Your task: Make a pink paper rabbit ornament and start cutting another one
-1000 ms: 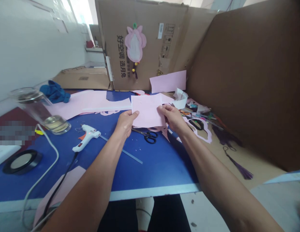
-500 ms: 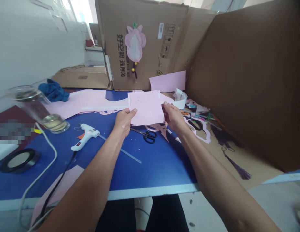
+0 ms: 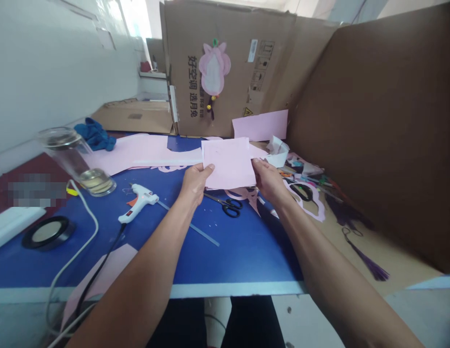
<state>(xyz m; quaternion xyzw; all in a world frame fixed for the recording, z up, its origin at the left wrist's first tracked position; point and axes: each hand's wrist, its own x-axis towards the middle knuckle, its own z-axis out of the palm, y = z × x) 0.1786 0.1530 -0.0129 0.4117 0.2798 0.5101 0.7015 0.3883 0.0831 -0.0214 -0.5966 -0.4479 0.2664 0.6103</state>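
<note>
A stack of square pink paper sheets [image 3: 228, 163] is held up over the blue table, between both hands. My left hand [image 3: 196, 184] pinches its left edge, thumb lying on top. At the opposite edge, my right hand [image 3: 269, 178] grips the sheets with its fingers curled around the side. Black-handled scissors [image 3: 228, 205] lie just below the stack, partly hidden at their blades. Pink paper cut-outs [image 3: 251, 199] are beside them, partly covered by the right hand. To the left, a white hot glue gun [image 3: 140, 203] rests with a clear glue stick [image 3: 203, 234] near it.
A glass jar [image 3: 78, 162], a roll of black tape [image 3: 48, 233] and cables are at left. Cardboard walls [image 3: 312, 58] rise behind and at right, one bearing a pink flower-shaped ornament [image 3: 214, 72]. A purple tassel [image 3: 370, 261] and craft scraps lie at right.
The whole view has shifted slightly, so everything sits further right in the picture. Both hands keep their hold on the pink sheets.
</note>
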